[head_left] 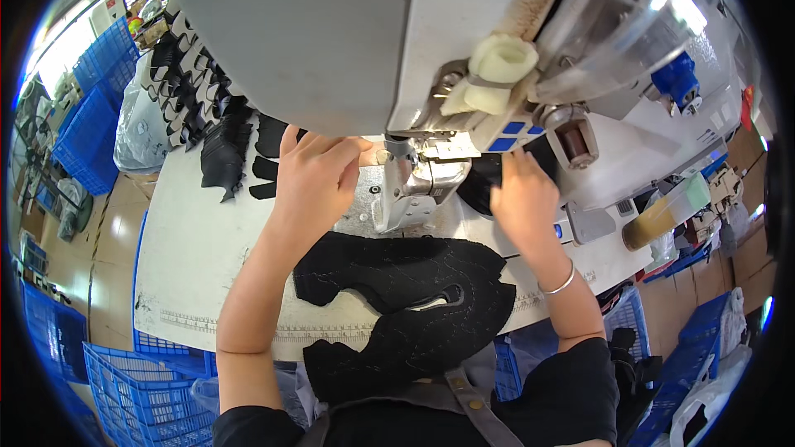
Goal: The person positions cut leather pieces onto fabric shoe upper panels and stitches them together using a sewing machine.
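A post-bed sewing machine (406, 190) stands before me. My left hand (313, 178) is left of its post. Its fingers are bent and drawn together, the fingertips close by the needle area; anything between them is too small to make out. Right of the post, my right hand (527, 199) has its fingers bent over a dark black piece (480, 186), partly hidden by the machine head. A bracelet is on that wrist. A black U-shaped shoe upper (464, 281), with loose light threads on it, lies across the table's front edge toward my lap.
Black cut pieces (224, 153) lie at the table's back left, beside a rack of black curved parts (178, 74). A thread spool (575, 146) sits on the machine's right. Blue crates (149, 393) stand on the floor. A ruler strip (323, 334) runs along the white table (190, 265).
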The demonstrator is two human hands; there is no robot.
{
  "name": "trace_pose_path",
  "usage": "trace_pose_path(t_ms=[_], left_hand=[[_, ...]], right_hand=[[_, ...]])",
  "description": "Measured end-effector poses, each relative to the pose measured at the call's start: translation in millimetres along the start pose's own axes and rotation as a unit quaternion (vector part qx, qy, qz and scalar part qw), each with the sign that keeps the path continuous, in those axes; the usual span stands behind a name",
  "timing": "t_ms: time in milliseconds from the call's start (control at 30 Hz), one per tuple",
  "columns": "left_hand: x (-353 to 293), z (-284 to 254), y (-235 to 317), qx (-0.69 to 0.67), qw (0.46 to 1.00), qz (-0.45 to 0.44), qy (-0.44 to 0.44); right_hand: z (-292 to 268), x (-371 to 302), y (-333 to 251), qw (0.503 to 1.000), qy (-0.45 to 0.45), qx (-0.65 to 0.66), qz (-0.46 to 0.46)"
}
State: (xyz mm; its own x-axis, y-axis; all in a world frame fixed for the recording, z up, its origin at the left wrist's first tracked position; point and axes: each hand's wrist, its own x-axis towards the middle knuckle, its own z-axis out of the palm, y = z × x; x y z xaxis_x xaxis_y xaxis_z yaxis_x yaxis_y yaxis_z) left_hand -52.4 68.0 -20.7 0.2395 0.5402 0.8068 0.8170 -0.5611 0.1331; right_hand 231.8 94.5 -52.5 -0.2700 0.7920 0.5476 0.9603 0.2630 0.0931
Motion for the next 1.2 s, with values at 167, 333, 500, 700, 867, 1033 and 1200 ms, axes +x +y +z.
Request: trace_pose_path(t_ms=[167, 333, 500, 700, 867, 1033, 1200], left_hand=[[3.1, -3.4, -3.8, 0.000, 0.999, -0.015, -0.048], [-14.0, -24.2, -93.0, 0.123, 0.978, -0.121, -0.114], [-103.5, -58.9, -224.0, 0.246, 0.869, -0.275, -0.329], [-129.0, -70.1, -239.6, 0.109, 0.902, -0.280, -0.309], [-149.6, -87.1, -211.5, 0.108, 0.926, -0.256, -0.256], [-166.7, -100.7, -167.4, 0.080, 0.922, -0.339, -0.170], [-145.8, -130.8, -138.3, -0.141, 0.916, -0.366, -0.081]], right_hand=[[-5.9, -0.2, -2.5, 0.999, 0.013, 0.046, -0.001], [-12.1, -6.1, 6.7, 0.998, -0.008, 0.056, -0.016], [-57.1, -45.3, -8.6, 0.957, -0.016, 0.242, -0.162], [-33.2, -71.1, -17.4, 0.907, -0.145, 0.296, -0.263], [-25.6, -75.8, -23.6, 0.926, -0.196, 0.256, -0.196], [-31.2, -69.9, -22.5, 0.916, -0.233, 0.291, -0.146], [-29.7, -53.5, -4.2, 0.885, -0.246, 0.375, -0.125]])
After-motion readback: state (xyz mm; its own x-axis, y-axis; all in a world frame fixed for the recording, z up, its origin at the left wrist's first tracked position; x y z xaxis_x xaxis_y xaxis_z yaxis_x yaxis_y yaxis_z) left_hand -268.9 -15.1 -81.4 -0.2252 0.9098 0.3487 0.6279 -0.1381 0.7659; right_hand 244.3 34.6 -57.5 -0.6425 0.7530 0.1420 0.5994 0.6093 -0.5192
